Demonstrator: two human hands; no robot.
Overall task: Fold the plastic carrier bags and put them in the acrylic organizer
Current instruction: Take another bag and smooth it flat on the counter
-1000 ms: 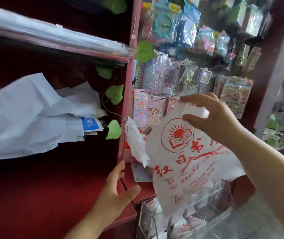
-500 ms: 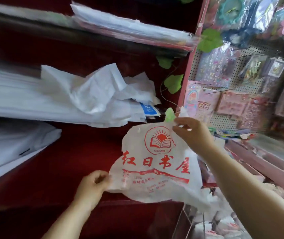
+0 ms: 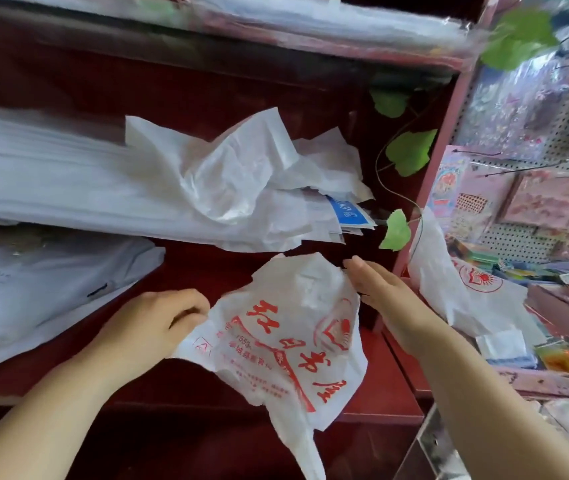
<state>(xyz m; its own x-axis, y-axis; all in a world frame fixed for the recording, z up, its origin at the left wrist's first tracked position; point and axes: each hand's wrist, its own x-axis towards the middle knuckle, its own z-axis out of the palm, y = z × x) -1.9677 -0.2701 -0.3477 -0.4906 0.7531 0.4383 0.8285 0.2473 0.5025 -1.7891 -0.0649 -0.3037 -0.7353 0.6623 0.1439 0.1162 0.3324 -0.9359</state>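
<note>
A white plastic carrier bag with red print lies crumpled over the front of a dark red shelf, its tail hanging past the edge. My left hand grips the bag's left edge with curled fingers. My right hand lies flat with straight fingers against the bag's upper right edge. A second printed bag hangs to the right of the shelf post. A corner of the clear acrylic organizer shows at the bottom right.
Stacks of white bags and paper fill the back of the shelf. A red post with green vine leaves divides the shelf from a pegboard hung with stickers and packets.
The bag came down from upright in the air onto the shelf and turned sideways. My right hand let go of its top pinch and now lies flat on it. The camera view dropped and shifted left.
</note>
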